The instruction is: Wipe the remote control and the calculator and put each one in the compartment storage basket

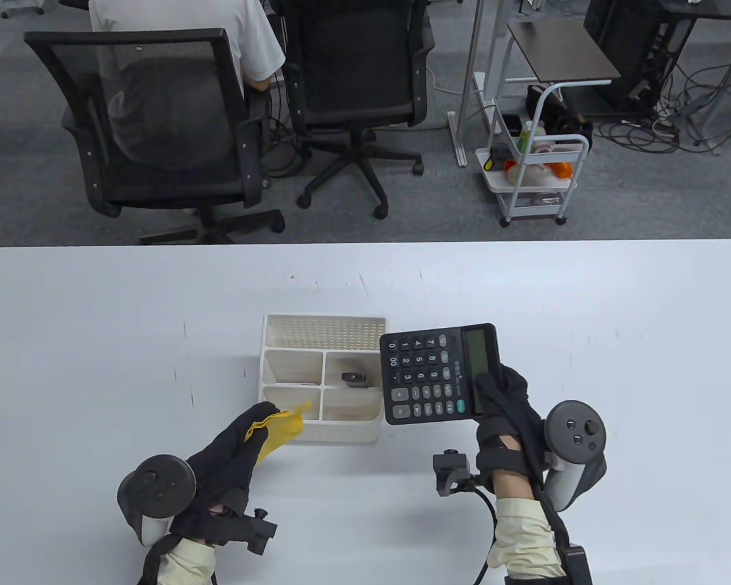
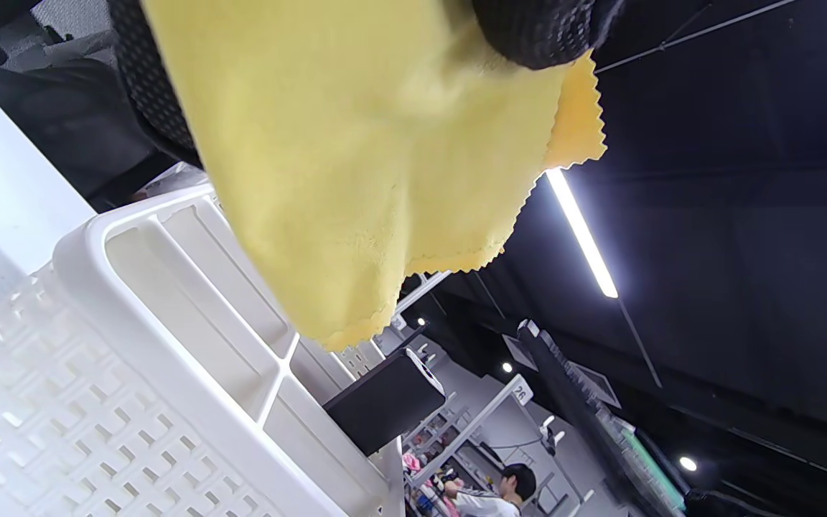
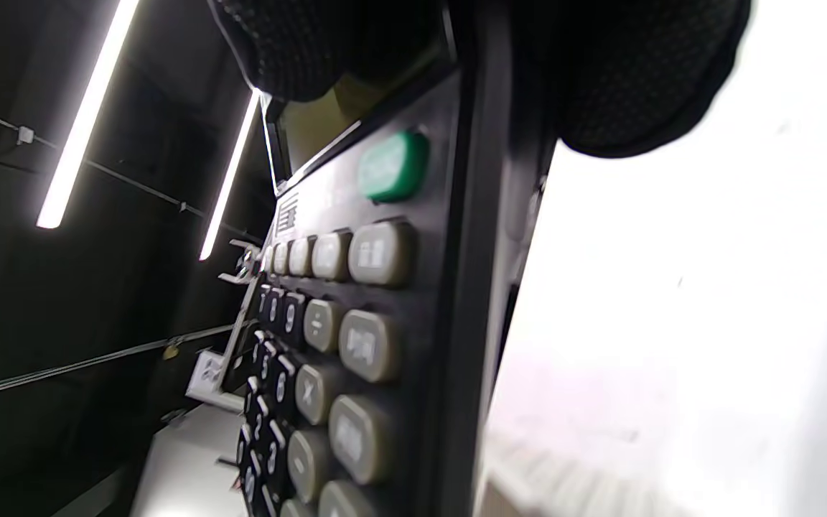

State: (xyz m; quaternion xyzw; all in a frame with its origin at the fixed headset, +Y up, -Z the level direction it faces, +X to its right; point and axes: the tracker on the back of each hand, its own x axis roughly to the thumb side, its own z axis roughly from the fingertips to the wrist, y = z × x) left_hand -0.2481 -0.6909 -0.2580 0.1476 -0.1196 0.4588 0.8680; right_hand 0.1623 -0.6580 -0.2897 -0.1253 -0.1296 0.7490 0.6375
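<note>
One black calculator (image 1: 440, 373), grey keys and one green, was gripped by right hand (image 1: 504, 407) at 3 o'clock of basket (image 1: 341, 430); yellow cloth (image 1: 282, 426) was pinched by left hand (image 1: 234, 445).

Right hand (image 1: 504, 407) holds calculator (image 1: 440, 373) over basket (image 1: 268, 365); left hand (image 1: 234, 448) grips cloth (image 1: 282, 428).

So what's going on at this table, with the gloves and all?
A person in sensor gloves is cleaning gadgets and filing them in a white basket with compartments. The right hand holds a black calculator by its display end, lifted beside the basket's right edge. The left hand grips a yellow cloth at the basket's near left corner. A small dark object, possibly the remote, already sits in one right-hand compartment. The calculator is not in the basket yet.
</note>
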